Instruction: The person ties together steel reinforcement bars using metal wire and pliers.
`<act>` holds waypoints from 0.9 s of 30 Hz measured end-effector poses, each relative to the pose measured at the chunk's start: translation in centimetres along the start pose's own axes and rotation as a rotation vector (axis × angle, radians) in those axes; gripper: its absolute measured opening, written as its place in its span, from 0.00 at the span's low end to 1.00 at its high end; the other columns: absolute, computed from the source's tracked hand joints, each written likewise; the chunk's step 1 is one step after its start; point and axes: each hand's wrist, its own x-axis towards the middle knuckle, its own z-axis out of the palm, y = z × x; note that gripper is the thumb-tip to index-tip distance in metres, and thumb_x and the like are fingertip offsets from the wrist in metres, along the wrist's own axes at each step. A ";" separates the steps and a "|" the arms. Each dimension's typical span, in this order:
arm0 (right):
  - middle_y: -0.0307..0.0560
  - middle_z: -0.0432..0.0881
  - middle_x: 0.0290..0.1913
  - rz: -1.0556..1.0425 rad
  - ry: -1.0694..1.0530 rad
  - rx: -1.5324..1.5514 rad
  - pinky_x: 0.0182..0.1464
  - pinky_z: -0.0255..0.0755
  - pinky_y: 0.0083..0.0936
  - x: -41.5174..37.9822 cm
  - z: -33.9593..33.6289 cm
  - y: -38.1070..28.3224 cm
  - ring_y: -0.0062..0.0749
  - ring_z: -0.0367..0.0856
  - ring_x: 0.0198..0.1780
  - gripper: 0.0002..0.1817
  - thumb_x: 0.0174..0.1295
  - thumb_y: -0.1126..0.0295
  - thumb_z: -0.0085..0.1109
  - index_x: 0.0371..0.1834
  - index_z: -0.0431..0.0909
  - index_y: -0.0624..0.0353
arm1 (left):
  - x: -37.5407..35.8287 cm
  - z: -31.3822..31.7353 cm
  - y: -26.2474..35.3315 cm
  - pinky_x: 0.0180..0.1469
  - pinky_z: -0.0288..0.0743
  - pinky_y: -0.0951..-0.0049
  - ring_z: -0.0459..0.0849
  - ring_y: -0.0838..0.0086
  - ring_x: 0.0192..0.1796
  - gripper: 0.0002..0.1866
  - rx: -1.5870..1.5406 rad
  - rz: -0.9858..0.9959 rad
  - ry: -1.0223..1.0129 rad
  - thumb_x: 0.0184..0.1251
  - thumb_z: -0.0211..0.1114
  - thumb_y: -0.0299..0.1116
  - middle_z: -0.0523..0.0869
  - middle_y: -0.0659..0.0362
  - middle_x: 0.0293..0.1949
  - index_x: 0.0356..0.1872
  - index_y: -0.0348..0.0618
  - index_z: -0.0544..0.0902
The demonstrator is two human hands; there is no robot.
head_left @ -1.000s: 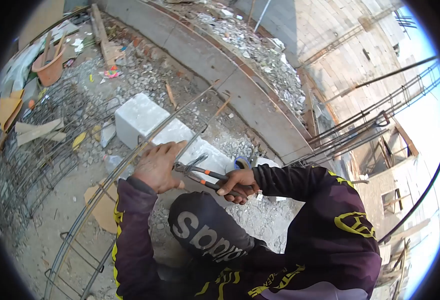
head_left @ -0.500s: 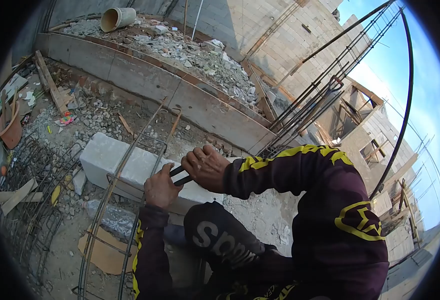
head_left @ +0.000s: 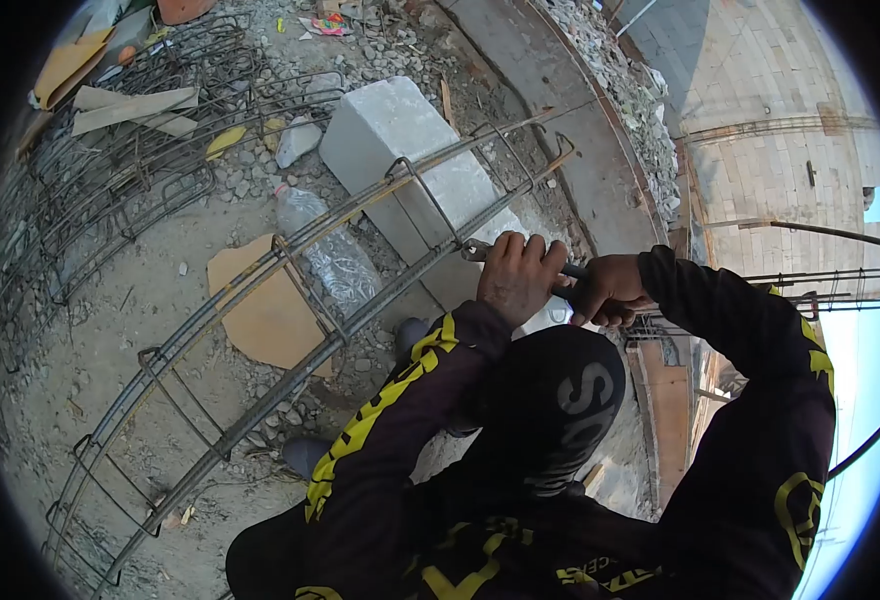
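Note:
My left hand [head_left: 522,278] is closed around a pair of dark-handled pincers [head_left: 476,250], near their head. My right hand [head_left: 612,290] grips the handle ends, just to the right. The jaws sit at a stirrup on the near bar of a long rebar cage [head_left: 375,305]. Whether a tie wire is between the jaws is too small to make out. Under the cage's far end lie white concrete blocks [head_left: 385,110]. My knee in dark cloth is just below both hands.
A crumpled plastic bottle [head_left: 335,250] and a torn piece of cardboard [head_left: 265,310] lie on the gravelly ground beneath the cage. More bent rebar [head_left: 150,170] is piled at the upper left. A low concrete wall [head_left: 590,150] runs behind the blocks.
My view has tilted down and turned, so the cage now runs diagonally. Both hands stay on the pincers, whose handles have swung round; the head now shows against the rebar.

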 end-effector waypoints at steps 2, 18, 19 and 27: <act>0.43 0.76 0.18 -0.077 0.191 -0.182 0.14 0.61 0.24 -2.0 1.2 -1.2 0.27 0.74 0.16 0.11 0.56 0.67 0.68 0.27 0.78 0.63 | 0.5 -0.3 -0.4 0.41 0.70 0.63 0.76 0.63 0.33 0.13 -0.089 -0.010 0.094 0.54 0.68 0.44 0.76 0.59 0.28 0.29 0.49 0.75; 0.42 0.75 0.23 0.005 0.121 -0.134 0.20 0.66 0.28 -0.2 -0.5 -0.7 0.27 0.74 0.21 0.07 0.53 0.70 0.64 0.32 0.78 0.59 | 2.0 -3.8 2.1 0.60 0.63 0.54 0.82 0.62 0.48 0.24 -0.024 -0.063 -0.264 0.54 0.67 0.37 0.84 0.53 0.42 0.53 0.40 0.75; 0.38 0.71 0.21 0.041 -0.143 0.156 0.16 0.56 0.22 0.3 -1.1 0.0 0.19 0.66 0.19 0.08 0.54 0.68 0.67 0.29 0.79 0.59 | 1.8 -3.3 2.8 0.58 0.65 0.56 0.82 0.61 0.48 0.24 -0.017 -0.075 -0.311 0.54 0.67 0.36 0.84 0.53 0.41 0.52 0.40 0.75; 0.59 0.80 0.31 -0.533 1.103 -0.995 0.43 0.75 0.44 -0.8 4.6 1.8 0.54 0.83 0.37 0.12 0.59 0.66 0.59 0.38 0.78 0.65 | 4.5 -3.2 1.6 0.53 0.74 0.59 0.86 0.58 0.46 0.22 -0.159 -0.184 -0.479 0.46 0.74 0.35 0.87 0.50 0.38 0.42 0.39 0.77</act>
